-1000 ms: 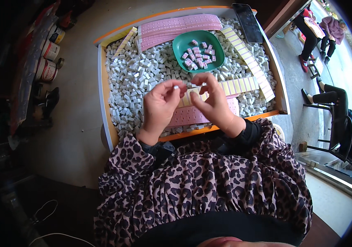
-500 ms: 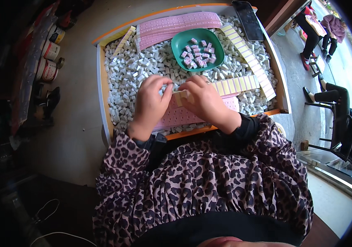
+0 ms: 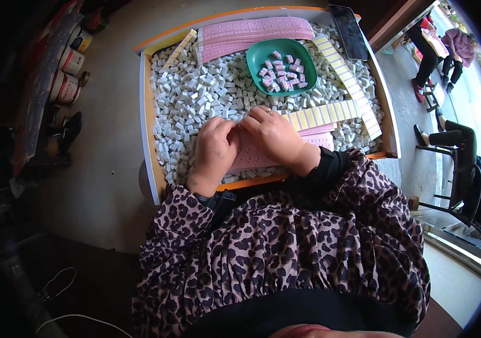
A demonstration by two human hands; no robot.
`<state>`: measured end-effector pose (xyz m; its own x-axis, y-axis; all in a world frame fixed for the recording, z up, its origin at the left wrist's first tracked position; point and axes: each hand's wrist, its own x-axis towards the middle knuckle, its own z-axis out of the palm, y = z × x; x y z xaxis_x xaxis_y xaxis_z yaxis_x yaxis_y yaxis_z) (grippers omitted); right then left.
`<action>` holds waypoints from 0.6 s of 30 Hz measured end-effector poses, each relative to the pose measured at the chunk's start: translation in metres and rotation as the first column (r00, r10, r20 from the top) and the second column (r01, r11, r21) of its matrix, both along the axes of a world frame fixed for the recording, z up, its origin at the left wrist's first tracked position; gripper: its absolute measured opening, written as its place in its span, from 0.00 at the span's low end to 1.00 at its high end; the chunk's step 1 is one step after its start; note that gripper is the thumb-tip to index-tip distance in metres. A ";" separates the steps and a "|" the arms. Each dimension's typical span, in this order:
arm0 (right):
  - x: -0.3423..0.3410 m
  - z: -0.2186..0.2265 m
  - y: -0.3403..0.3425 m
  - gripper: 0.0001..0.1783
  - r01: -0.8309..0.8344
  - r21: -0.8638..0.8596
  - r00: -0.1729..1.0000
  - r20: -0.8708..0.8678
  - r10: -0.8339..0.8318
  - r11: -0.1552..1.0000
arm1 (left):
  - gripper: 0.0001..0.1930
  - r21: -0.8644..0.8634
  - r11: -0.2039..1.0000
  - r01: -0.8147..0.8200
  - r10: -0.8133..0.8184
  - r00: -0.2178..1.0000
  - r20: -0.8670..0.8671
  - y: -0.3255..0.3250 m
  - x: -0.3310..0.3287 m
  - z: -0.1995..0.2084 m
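Note:
My left hand [image 3: 215, 147] and my right hand [image 3: 275, 136] meet, fingertips pinched together, above a pink printed sheet [image 3: 254, 159] near the tray's front. Whatever lies between the fingertips is hidden by the fingers. From beside my right hand a pale yellow strip with cross lines [image 3: 323, 114] runs to the right, over more pink sheets [image 3: 322, 138]. Small white-grey blocks [image 3: 187, 104] fill the shallow tray [image 3: 153, 163] all around. Beyond my hands a green bowl [image 3: 253, 55] holds several small blocks with pink faces [image 3: 282, 80].
A stack of pink sheets [image 3: 254, 35] lies at the tray's back. Another yellow strip [image 3: 348, 84] slants along the right, with a dark phone [image 3: 347, 31] at the back right corner. Cans [image 3: 67, 90] stand at far left; people sit beyond a chair [image 3: 468, 191] at right.
My fingertips have drawn closer together, and the pale piece seen between them is now covered. The tray and its contents have shifted slightly to the right in view.

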<state>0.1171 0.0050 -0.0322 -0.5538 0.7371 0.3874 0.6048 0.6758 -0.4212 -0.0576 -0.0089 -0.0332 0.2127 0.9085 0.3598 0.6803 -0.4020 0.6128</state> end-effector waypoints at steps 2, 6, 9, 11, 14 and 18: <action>0.004 0.002 -0.003 0.11 -0.008 0.005 1.000 0.010 0.008 1.000 | 0.04 0.006 1.000 0.002 -0.002 1.000 -0.017 0.001 0.001 -0.001; 0.012 0.006 -0.011 0.12 -0.084 0.042 0.992 0.096 0.080 0.996 | 0.03 -0.036 0.999 0.011 -0.011 1.000 0.003 0.002 0.001 0.000; 0.017 0.008 -0.013 0.14 -0.157 0.023 0.987 0.025 0.156 0.987 | 0.03 -0.051 0.999 -0.004 0.003 1.000 -0.022 0.002 0.002 0.002; 0.025 0.014 -0.012 0.14 -0.209 -0.057 0.977 -0.060 0.206 0.976 | 0.03 -0.054 0.999 -0.007 0.006 1.000 -0.024 0.002 0.002 0.003; 0.037 0.020 -0.012 0.16 -0.327 -0.197 0.931 -0.233 0.280 0.924 | 0.03 -0.055 0.998 -0.011 0.010 1.000 -0.025 0.001 0.002 0.005; 0.042 0.010 -0.018 0.17 -0.384 -0.434 0.775 -0.631 0.029 0.815 | 0.03 -0.239 0.970 -0.040 0.068 0.992 0.107 0.008 0.002 0.011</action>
